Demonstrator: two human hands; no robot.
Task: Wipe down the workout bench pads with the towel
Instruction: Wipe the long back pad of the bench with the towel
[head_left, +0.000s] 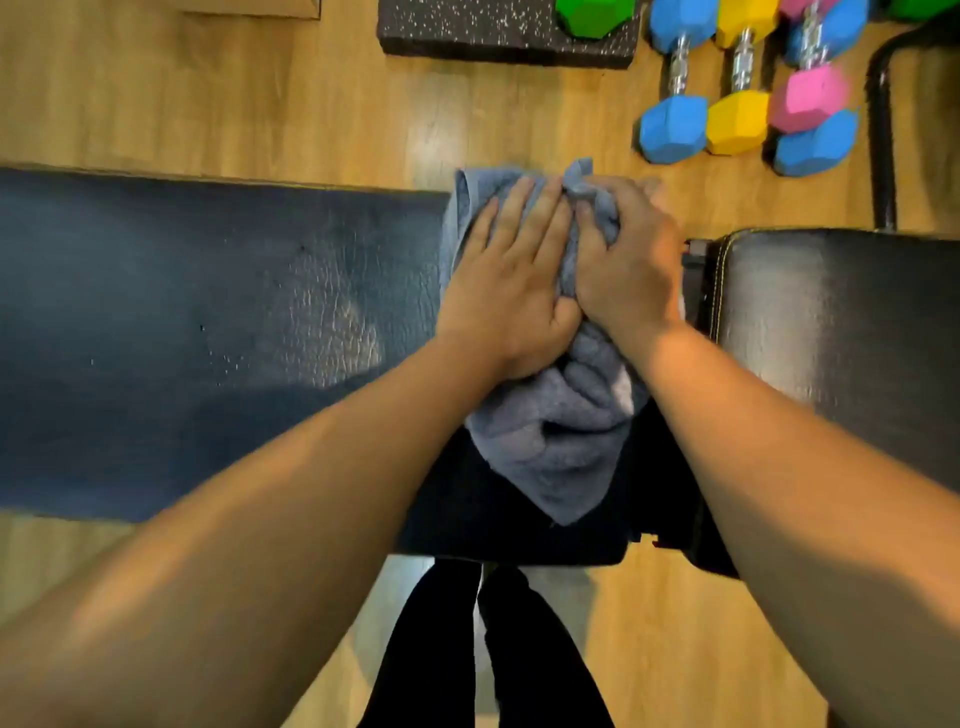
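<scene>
Low in the centre of the frame, the grey towel (561, 447) lies bunched on the surface, near where the long pad (182, 312) at left meets the shorter pad (831, 322) at right. Just beyond, the left hand (506, 280) presses it flat with fingers spread, while the right hand (628, 265) curls round a fold. A good wipe likely needs the towel flattened, even pressure and overlapping strokes along each pad.

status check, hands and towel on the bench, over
Hands: left hand flat on towel, right hand gripping it. Towel at end of long pad, beside seat pad. Dumbbells on floor, off the pads.
</scene>
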